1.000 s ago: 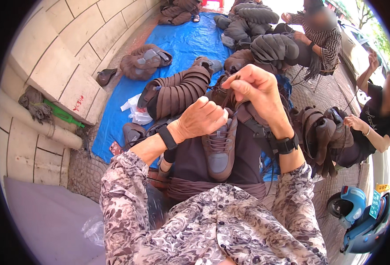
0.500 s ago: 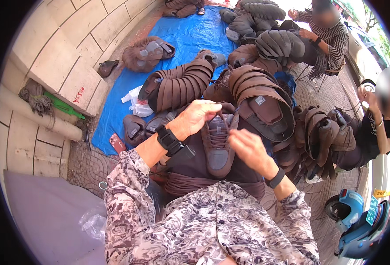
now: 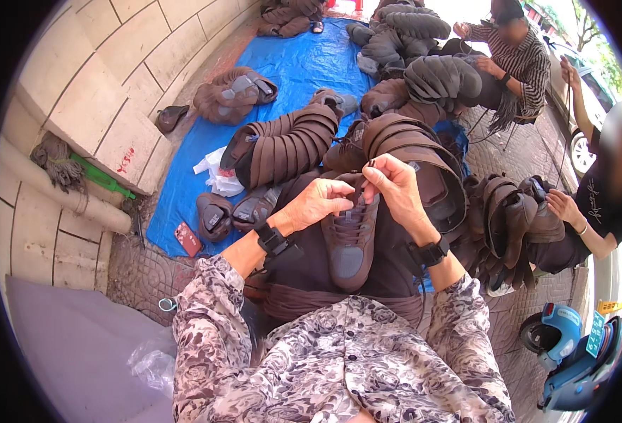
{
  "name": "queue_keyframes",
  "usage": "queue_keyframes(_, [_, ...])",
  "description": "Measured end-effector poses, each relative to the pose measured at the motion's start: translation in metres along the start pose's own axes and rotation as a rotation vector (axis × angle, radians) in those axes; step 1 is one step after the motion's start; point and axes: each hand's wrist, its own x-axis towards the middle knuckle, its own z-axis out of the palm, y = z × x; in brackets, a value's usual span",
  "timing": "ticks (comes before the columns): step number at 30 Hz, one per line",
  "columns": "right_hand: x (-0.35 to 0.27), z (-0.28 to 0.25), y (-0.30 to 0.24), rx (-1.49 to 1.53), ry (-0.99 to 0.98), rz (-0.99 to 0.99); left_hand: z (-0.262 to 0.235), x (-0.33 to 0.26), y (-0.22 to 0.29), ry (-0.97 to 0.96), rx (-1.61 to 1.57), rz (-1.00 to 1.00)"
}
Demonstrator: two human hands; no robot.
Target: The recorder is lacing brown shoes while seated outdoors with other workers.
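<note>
On my lap, toe toward me, lies a brown shoe upper with a grey toe and brown laces crossing its front. My left hand is closed in a pinch at the upper's top edge; its fingers partly hide the tongue. My right hand is closed too, thumb and forefinger pinching a brown shoelace whose dark end sticks up above the fingertips. The two hands nearly meet over the top eyelets, which they largely cover. A bundle of brown laces lies across my lap below the toe.
Nested rows of brown uppers cover much of a blue tarp. A phone lies at its near-left edge beside white paper. Two co-workers sit at the right, above a blue scooter. A tiled wall borders the left.
My right hand has risen from beside the lacing to the top of the upper. My left hand has lowered slightly. The near co-worker's one hand has lifted, stretching a lace.
</note>
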Motion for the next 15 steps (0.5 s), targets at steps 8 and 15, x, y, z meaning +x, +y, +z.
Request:
queue_keyframes(8, [0.006,0.0,0.001,0.03,0.046,-0.005,0.002,0.008,-0.004,0.101,0.251,0.114])
queue_keyframes(15, [-0.016,-0.02,0.026,0.248,-0.071,0.0,0.001,0.007,-0.015,0.139,0.444,0.251])
